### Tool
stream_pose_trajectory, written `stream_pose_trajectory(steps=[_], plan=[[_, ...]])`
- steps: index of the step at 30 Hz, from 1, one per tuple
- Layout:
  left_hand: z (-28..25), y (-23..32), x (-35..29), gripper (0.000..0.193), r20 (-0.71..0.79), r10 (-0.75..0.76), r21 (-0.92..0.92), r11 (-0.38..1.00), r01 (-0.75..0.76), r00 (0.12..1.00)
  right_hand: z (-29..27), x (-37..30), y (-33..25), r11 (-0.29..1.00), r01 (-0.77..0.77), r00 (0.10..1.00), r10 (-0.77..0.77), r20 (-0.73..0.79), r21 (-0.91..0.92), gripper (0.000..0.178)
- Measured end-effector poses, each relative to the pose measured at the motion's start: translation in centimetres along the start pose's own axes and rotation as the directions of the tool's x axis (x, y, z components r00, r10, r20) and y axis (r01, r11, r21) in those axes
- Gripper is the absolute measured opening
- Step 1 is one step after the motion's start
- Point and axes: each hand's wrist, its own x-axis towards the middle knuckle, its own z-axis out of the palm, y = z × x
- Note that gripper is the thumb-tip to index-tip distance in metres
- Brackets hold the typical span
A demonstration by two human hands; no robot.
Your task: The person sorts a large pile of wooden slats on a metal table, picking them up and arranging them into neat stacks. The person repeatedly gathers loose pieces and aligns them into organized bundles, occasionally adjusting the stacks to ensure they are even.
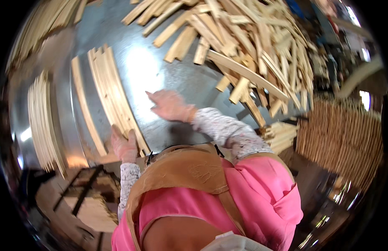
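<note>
My left hand [124,145] rests on the near end of a row of pale wooden strips [112,94] laid side by side on the metal table [137,54]. Its thumb and fingers are spread apart over the wood. To the right of that row, my right hand [171,105] hovers above the bare metal, slightly blurred, with fingers stretched out and nothing in them. A single wooden strip [88,106] lies apart, just left of the row.
A big jumbled heap of wooden strips [244,42] covers the table's far right. Stacked strips [44,121] lie at the left, with more strips [43,25] at the far left. Upright bundled sticks [338,140] stand right of the table; boards [93,211] sit below left.
</note>
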Motion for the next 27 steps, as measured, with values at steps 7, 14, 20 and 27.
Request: stream_pose_trajectory(steps=[7,14,20,27], plan=[[-0.1,2.6,0.8,0.094,-0.184,0.295,-0.025,0.952,-0.305,0.937,-15.5,-20.9,19.1,0.559,-0.691,0.692,0.329,-0.642,-0.458,0.072],[0.9,8.5,1.7,0.088,-0.188,0.462,-0.157,0.857,-0.491,0.867,-19.1,-22.4,21.0,0.589,-0.648,0.761,0.517,-0.391,-0.483,0.057],[1.1,7.6,-0.6,0.085,-0.115,0.449,-0.080,0.885,-0.458,0.886,-25.5,-27.7,25.5,0.474,-0.805,0.585,0.530,-0.614,-0.358,0.075],[2.2,10.0,-2.2,0.079,0.018,0.463,-0.195,0.871,-0.451,0.886,-27.3,-23.3,29.5,0.449,-0.847,0.529,0.761,-0.375,-0.284,0.095]])
